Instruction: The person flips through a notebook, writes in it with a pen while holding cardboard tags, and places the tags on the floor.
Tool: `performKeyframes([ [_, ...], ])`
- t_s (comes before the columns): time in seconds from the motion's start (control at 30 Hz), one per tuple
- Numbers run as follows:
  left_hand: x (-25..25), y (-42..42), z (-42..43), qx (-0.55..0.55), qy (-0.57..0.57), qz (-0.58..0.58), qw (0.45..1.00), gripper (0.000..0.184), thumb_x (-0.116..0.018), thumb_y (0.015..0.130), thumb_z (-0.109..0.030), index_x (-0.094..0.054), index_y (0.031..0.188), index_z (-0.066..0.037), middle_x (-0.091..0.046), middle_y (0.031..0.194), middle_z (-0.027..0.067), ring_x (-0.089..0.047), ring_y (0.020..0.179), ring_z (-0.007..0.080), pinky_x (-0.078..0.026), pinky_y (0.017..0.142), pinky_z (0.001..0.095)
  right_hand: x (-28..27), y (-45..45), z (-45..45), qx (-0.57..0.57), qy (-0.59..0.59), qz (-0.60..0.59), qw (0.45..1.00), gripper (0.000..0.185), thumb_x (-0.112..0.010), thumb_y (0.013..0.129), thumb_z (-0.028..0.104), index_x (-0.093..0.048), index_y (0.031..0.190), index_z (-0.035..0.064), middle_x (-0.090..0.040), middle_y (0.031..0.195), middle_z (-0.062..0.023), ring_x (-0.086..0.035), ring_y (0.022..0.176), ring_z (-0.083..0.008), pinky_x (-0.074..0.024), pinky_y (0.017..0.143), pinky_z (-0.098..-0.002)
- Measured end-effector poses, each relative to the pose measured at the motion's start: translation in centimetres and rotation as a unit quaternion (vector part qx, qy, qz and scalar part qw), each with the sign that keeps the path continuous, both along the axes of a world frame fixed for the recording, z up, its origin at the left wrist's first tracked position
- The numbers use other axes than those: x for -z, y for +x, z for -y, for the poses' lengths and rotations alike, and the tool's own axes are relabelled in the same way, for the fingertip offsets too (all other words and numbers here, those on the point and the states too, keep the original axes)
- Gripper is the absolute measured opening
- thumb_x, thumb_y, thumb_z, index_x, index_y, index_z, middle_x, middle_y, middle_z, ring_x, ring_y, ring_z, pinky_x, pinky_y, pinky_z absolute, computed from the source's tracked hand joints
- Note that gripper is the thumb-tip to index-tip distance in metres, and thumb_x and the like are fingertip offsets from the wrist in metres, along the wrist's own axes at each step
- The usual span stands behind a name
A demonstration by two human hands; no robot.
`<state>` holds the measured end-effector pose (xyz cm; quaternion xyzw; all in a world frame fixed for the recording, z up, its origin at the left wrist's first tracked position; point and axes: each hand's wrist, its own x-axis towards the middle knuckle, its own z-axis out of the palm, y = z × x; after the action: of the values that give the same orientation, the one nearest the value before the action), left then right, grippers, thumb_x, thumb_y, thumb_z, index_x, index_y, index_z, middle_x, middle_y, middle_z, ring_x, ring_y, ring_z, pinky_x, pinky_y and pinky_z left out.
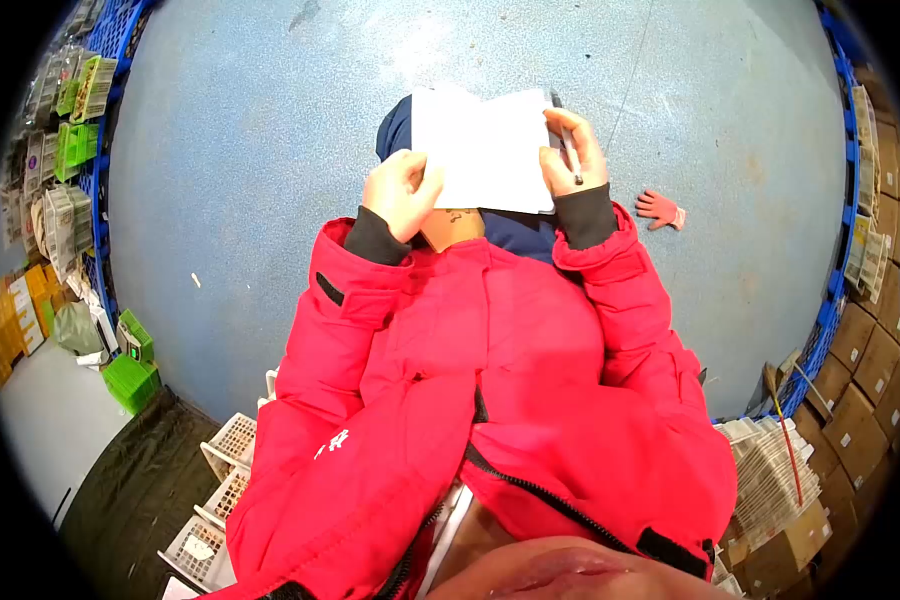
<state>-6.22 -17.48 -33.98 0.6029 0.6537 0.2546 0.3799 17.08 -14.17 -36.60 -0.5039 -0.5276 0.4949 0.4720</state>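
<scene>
"Where is the book?"

"The open book (480, 150) is between the two hands, over the dark blue pants (518, 234). I can't tell if it rests on the legs."

"What is the left hand (400, 192) doing?"

"It is pinching the book at its near left corner, with the thumb on top. I think that is so the book won't tip or flop shut."

"And the right hand (576, 150)?"

"It has a pen (571, 152) tucked in its fingers and holds the other side of the book too. The pen's end points back toward the person. I guess it is tucked like that so the thumb and fingers can help with the page."

"Is there writing?"

"I can't tell. The pages are too bright."

"What is that brown piece (452, 232)?"

"It looks like card. It is just beside the left hand, a bit nearer the body, with dark marks on it."

"And the pink glove (660, 210)?"

"It lies on the floor (730, 290), right of the right hand. Maybe it is off because bare fingers hold thin paper better."
</scene>
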Motion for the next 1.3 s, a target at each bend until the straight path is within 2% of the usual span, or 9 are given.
performKeyframes([
  [0.13,-1.4,-2.1,0.2,0.033,0.068,0.041,0.996,0.023,-0.060,0.081,-0.012,-0.048,0.071,0.004,-0.042,0.064,0.0097,-0.042,0.058,0.0160,-0.036,0.055,0.0286,1.9,2.5,0.7,0.039,-0.042,-0.089,0.994,0.030,-0.057,0.083,0.001,-0.055,0.113,0.0026,-0.059,0.107,-0.0062,-0.056,0.096,-0.0130,-0.0445,0.085,-0.0266],
  [0.27,-0.2,-5.4,1.6,0.041,0.017,0.146,0.988,0.015,-0.056,0.086,-0.011,-0.060,0.087,0.004,-0.052,0.074,0.0034,-0.047,0.069,0.0089,-0.039,0.061,0.0255,1.9,5.1,2.6,0.095,0.098,0.108,0.985,0.019,-0.056,0.089,0.007,-0.058,0.107,0.0005,-0.062,0.101,-0.0064,-0.057,0.093,-0.0115,-0.0443,0.085,-0.0256],
  [0.37,2.0,-6.6,0.5,0.042,-0.036,0.217,0.975,0.019,-0.055,0.087,-0.011,-0.059,0.097,0.005,-0.058,0.086,0.0026,-0.051,0.080,0.0095,-0.043,0.073,0.0254,-0.6,5.3,2.3,0.060,0.126,0.012,0.990,0.046,-0.046,0.096,0.039,-0.055,0.111,-0.0032,-0.063,0.101,-0.0132,-0.061,0.090,-0.0174,-0.0476,0.082,-0.0289],
  [0.5,3.1,-7.7,-2.6,0.107,-0.142,0.267,0.947,0.030,-0.055,0.087,-0.017,-0.059,0.108,0.004,-0.062,0.100,0.0052,-0.056,0.093,0.0115,-0.044,0.083,0.0272,-2.2,0.5,-1.0,-0.040,0.107,-0.097,0.989,0.057,-0.039,0.096,0.048,-0.053,0.114,-0.0042,-0.063,0.098,-0.0152,-0.062,0.088,-0.0198,-0.0496,0.078,-0.0306],
  [0.57,3.7,-8.0,-3.2,0.125,-0.168,0.263,0.942,0.032,-0.056,0.087,-0.019,-0.059,0.108,0.004,-0.063,0.099,0.0043,-0.056,0.093,0.0111,-0.044,0.083,0.0271,-1.2,-1.2,-2.5,-0.050,0.046,-0.074,0.995,0.058,-0.037,0.095,0.051,-0.055,0.105,-0.0036,-0.063,0.093,-0.0169,-0.063,0.080,-0.0233,-0.0508,0.076,-0.0328],
  [0.7,5.0,-8.1,-2.6,0.112,-0.180,0.279,0.937,0.031,-0.055,0.087,-0.017,-0.058,0.110,0.003,-0.062,0.100,0.0041,-0.056,0.092,0.0113,-0.044,0.084,0.0274,1.1,-0.9,-1.2,0.005,-0.217,-0.122,0.969,0.052,-0.040,0.095,0.046,-0.054,0.075,0.0005,-0.056,0.061,-0.0092,-0.050,0.048,-0.0150,-0.0404,0.047,-0.0252],
  [0.93,5.4,-6.9,-0.3,0.041,-0.119,0.259,0.958,0.029,-0.054,0.086,-0.015,-0.058,0.108,0.004,-0.062,0.100,0.0050,-0.055,0.093,0.0117,-0.044,0.083,0.0275,2.4,-0.6,0.9,0.071,-0.078,-0.110,0.988,0.027,-0.050,0.094,0.021,-0.056,0.110,0.0000,-0.062,0.086,-0.0076,-0.058,0.069,-0.0109,-0.0482,0.063,-0.0234],
  [1.03,5.6,-6.9,-0.1,0.031,-0.118,0.268,0.956,0.028,-0.054,0.086,-0.015,-0.059,0.106,0.004,-0.063,0.098,0.0052,-0.055,0.091,0.0115,-0.044,0.081,0.0273,1.7,0.4,-1.7,0.059,0.208,0.244,0.945,0.028,-0.053,0.090,0.014,-0.055,0.115,0.0007,-0.064,0.098,-0.0119,-0.061,0.090,-0.0260,-0.0457,0.084,-0.0338],
  [1.3,5.8,-6.5,0.2,0.008,-0.115,0.293,0.949,0.025,-0.054,0.087,-0.015,-0.060,0.104,0.003,-0.062,0.094,0.0020,-0.054,0.088,0.0092,-0.044,0.080,0.0252,2.3,1.4,-1.9,-0.011,0.106,0.215,0.971,0.029,-0.051,0.092,0.019,-0.056,0.118,0.0065,-0.065,0.100,-0.0121,-0.060,0.095,-0.0272,-0.0438,0.086,-0.0361],
])
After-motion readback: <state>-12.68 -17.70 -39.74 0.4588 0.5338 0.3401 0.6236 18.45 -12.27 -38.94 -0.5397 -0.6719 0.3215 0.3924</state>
